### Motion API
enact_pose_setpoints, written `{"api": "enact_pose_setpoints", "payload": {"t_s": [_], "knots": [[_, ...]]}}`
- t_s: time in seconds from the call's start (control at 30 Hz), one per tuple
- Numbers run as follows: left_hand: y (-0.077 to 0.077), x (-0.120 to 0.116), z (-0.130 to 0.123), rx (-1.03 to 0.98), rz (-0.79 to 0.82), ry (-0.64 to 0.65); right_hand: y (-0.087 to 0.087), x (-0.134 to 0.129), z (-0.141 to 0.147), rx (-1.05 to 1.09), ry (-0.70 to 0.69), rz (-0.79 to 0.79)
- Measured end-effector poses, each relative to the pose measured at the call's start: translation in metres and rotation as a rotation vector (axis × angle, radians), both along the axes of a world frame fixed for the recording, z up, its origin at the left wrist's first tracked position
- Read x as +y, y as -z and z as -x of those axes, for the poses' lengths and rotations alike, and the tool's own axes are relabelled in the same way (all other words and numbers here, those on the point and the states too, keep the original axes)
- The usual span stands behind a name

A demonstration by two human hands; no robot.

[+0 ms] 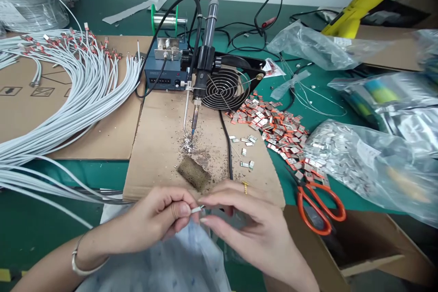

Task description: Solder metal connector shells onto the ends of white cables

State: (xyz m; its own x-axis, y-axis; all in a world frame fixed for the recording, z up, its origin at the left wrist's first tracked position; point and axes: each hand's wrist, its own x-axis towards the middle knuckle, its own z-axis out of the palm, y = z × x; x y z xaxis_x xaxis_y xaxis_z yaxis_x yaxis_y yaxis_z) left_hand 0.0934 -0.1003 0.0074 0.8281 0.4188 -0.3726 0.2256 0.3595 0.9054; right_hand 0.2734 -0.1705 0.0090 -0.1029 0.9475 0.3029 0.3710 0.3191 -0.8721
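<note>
My left hand [171, 216] pinches a thin white cable [196, 210] near its end, between thumb and curled fingers. The cable's stripped tip, with fine wire ends, points toward my right hand [244, 219]. That hand is held close by, thumb and forefinger apart on either side of the tip; whether they touch the wires is hard to see. Just beyond both hands lies a brown sponge [194, 173] on a cardboard sheet [153, 146]. Above the sponge, a soldering iron [195, 118] stands tip-down in a holder, with solder bits scattered beneath it.
Bundled white cables [68, 118] fill the left side. A blue soldering station [166, 75], solder spool [164, 22] and black fan [227, 86] stand behind. Many small orange-and-metal connectors [280, 127], orange-handled scissors [320, 205], a plastic bag of parts [356, 159] and an open carton [372, 246] are right.
</note>
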Motion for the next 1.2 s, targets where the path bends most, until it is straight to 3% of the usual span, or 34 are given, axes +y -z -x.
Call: {"api": "enact_pose_setpoints", "payload": {"t_s": [0.17,0.23,0.43,0.6,0.67,0.77,0.9,1.03,1.2], "knots": [[-0.004,0.002,0.003,0.131,-0.351,0.08,-0.003,0.007,-0.006,-0.068,-0.074,0.135],[-0.005,0.002,0.003,0.13,-0.388,0.092,-0.002,0.008,-0.006,-0.028,-0.099,0.145],[0.001,0.003,-0.002,-0.044,0.086,0.1,0.023,0.012,0.014,0.541,-0.063,-0.007],[0.004,0.001,-0.005,-0.074,0.13,-0.004,0.039,0.013,0.021,0.762,0.006,-0.054],[0.002,-0.001,-0.003,-0.028,0.099,-0.096,0.037,0.012,0.012,0.709,0.075,-0.042],[-0.001,-0.003,0.001,0.009,-0.006,-0.18,0.029,0.009,0.001,0.432,0.116,0.022],[-0.002,-0.004,0.005,0.052,-0.264,-0.129,0.021,0.009,0.002,0.209,0.092,0.079],[-0.003,-0.004,0.006,0.093,-0.381,-0.079,0.019,0.009,0.008,0.231,0.081,0.082],[0.001,-0.007,0.001,0.087,-0.217,-0.089,0.024,0.008,0.016,0.434,0.129,0.091]]}}
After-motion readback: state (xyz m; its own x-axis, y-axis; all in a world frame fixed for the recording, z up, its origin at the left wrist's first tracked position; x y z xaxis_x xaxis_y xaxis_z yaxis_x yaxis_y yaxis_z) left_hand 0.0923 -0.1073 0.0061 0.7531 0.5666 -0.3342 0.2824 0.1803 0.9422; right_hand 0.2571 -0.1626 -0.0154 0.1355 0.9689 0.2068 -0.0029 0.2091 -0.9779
